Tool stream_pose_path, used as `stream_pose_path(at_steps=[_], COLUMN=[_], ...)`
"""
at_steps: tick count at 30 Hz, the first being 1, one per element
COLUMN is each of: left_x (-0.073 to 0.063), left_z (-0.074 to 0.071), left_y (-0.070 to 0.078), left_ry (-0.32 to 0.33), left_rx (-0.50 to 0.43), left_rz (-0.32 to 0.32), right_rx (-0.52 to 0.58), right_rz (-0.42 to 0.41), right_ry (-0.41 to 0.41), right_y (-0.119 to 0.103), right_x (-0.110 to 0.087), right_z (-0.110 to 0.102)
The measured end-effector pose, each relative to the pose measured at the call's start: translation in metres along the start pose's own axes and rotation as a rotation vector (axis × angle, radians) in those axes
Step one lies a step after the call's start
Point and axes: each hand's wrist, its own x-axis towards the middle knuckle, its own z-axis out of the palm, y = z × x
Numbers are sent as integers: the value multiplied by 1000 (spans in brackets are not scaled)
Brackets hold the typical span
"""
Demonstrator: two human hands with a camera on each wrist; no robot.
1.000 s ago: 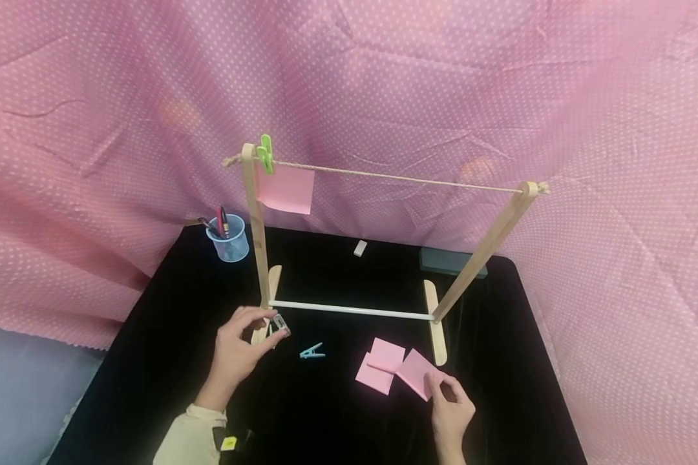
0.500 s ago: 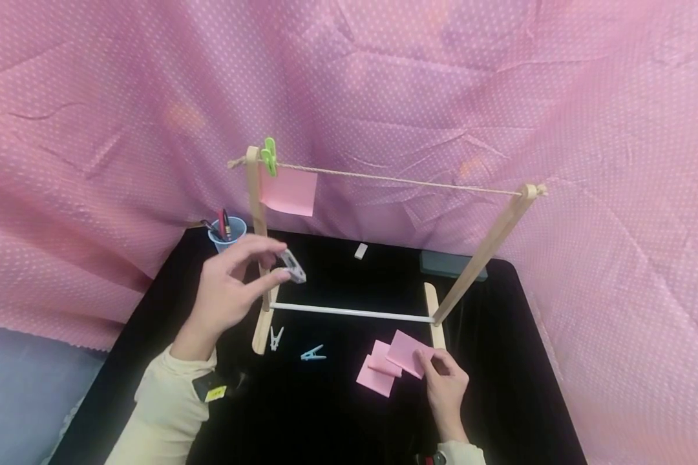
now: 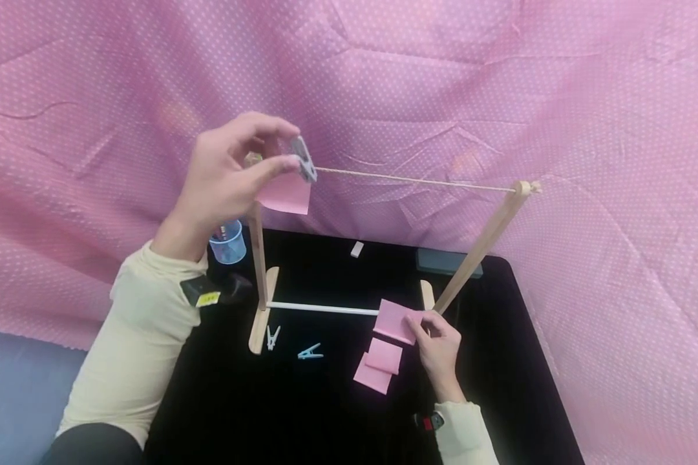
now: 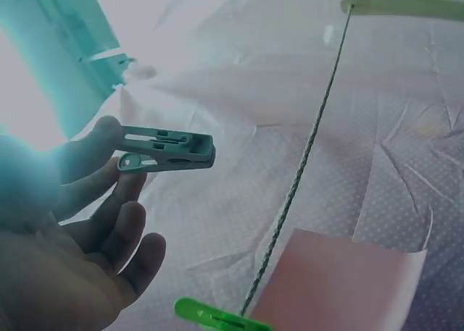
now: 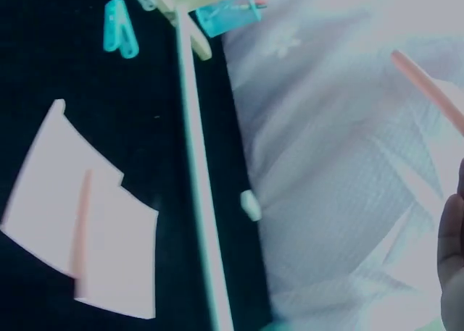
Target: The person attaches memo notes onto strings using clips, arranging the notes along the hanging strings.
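Between thumb and fingertips my left hand [image 3: 227, 165] pinches a grey clothespin [image 3: 304, 159], held up near the left part of the rope [image 3: 413, 179]. In the left wrist view the clothespin [image 4: 170, 149] stands apart from the rope [image 4: 297, 179]. A pink paper square [image 3: 287, 195] hangs from the rope by a green clothespin [image 4: 217, 316], which my left hand mostly hides in the head view. My right hand [image 3: 440, 345] pinches another pink sticky note [image 3: 397, 321] by its right edge, raised over the table. Two more pink notes [image 3: 378, 368] lie overlapping below it.
Wooden posts [image 3: 483, 242] hold the rope, joined low down by a white bar [image 3: 322, 309]. A white clothespin [image 3: 273, 338] and a blue clothespin [image 3: 310, 352] lie on the black table. Behind are a blue pen cup [image 3: 229, 244], a white eraser [image 3: 357, 249] and a dark green box [image 3: 448, 261].
My left hand has risen from the table to rope height with the grey clothespin. My right hand has lifted its pink note off the pile, moving up and slightly left.
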Motion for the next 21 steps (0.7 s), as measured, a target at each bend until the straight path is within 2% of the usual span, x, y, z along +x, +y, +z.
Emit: stream_pose_path(at_steps=[3, 6, 10, 14, 21], left_x=[14, 24, 35, 42, 47], left_z=[2, 7, 13, 16, 23], left_y=[5, 7, 3, -3, -13], left_ry=[-26, -61, -91, -93, -89], left_rx=[95, 141, 177, 211, 209], left_rz=[-47, -65, -95, -131, -154], right_rx=[22, 23, -4, 0, 32], right_rz=[-51, -87, -92, -91, -157], right_ry=[-46, -71, -95, -128, -131], right_y=[-5, -12, -20, -16, -15], right_x=[12, 25, 43, 60, 88], right_z=[5, 11, 20, 27, 41])
